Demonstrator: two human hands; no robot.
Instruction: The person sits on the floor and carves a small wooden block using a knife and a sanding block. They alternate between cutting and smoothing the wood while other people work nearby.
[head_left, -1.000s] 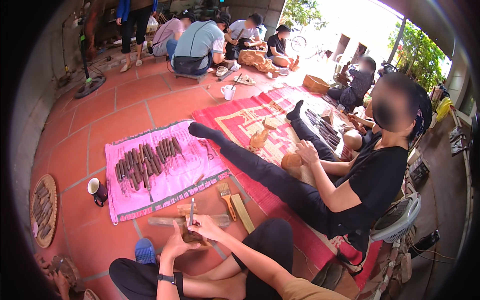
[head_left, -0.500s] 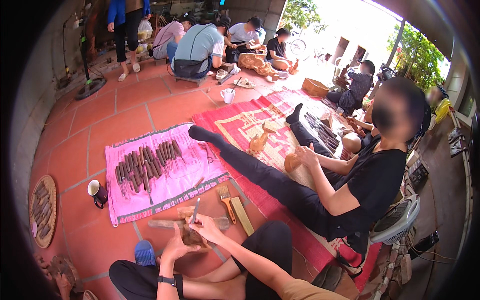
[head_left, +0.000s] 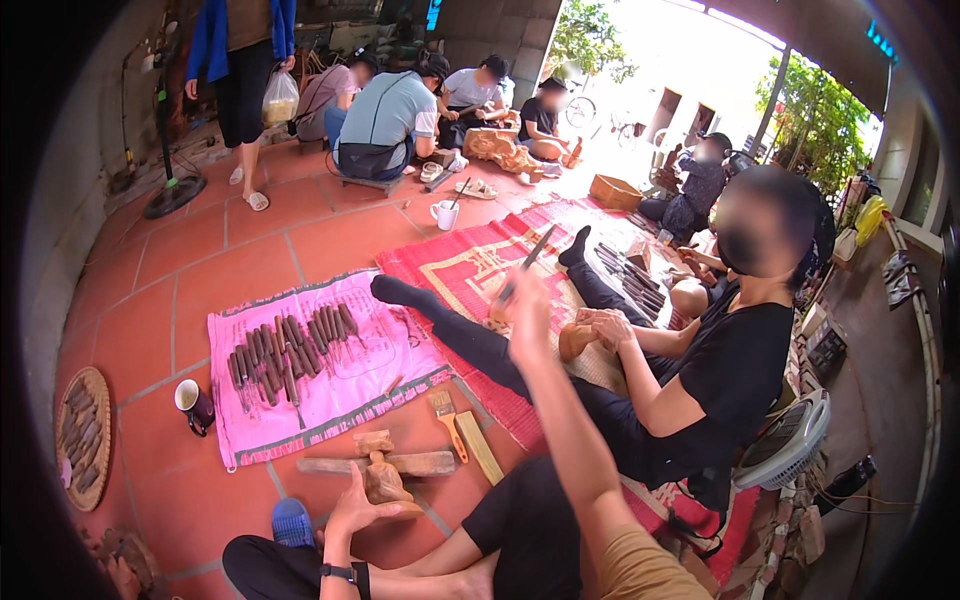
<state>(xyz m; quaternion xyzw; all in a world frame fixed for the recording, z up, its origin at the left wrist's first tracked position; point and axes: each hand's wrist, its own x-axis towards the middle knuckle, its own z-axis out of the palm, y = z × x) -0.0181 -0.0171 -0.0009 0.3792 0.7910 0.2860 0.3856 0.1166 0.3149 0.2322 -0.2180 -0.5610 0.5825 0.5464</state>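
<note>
My right hand [head_left: 528, 318] is raised over the stretched leg of the person beside me, closed around a slim metal carving chisel [head_left: 541, 247] that points up and away; motion blurs the hand a little. Low in front of my crossed legs, my left hand [head_left: 352, 508] presses round the near left side of a partly carved wooden block [head_left: 385, 482], thumb up along it and fingers by its base. Behind the block, a wooden bar [head_left: 425, 463] lies crosswise on the tiles. Some of the left fingers are hidden.
A pink cloth [head_left: 340, 380] carries rows of wood-handled tools [head_left: 285, 345]. Near it are a brush [head_left: 447, 420], a wooden strip [head_left: 480, 450], a dark mug [head_left: 193, 400], a blue slipper [head_left: 292, 523] and a round basket [head_left: 85, 440]. Close on my right, a person [head_left: 720, 350] holds a wooden piece.
My right hand has lifted away from the block with the chisel, up and to the right. My left hand stays at the block. The standing person at the back has shifted.
</note>
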